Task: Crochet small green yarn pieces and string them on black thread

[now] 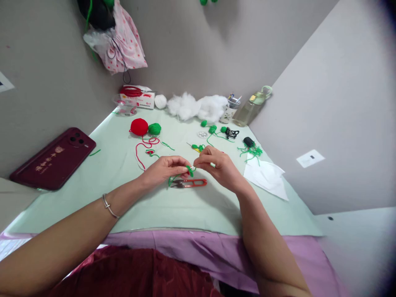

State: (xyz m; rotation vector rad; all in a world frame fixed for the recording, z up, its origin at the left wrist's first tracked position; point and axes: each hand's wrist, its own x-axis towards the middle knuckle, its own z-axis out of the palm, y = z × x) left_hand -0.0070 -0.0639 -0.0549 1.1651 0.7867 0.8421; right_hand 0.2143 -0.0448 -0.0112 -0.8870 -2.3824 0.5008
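My left hand pinches a small green and red yarn piece over the middle of the table. Close beside it on the right, my right hand has its fingers closed at a thin, light-coloured tool, mostly hidden, whose tip meets the green yarn. A green strand hangs from the piece below my left fingers. Under both hands lie orange-handled thread snips, blades toward the left. Behind my left hand rests a small red and green crocheted piece.
Red yarn and green yarn balls sit at the back left, white stuffing along the wall, a bottle at the back right. White paper lies right; a dark red phone stands left.
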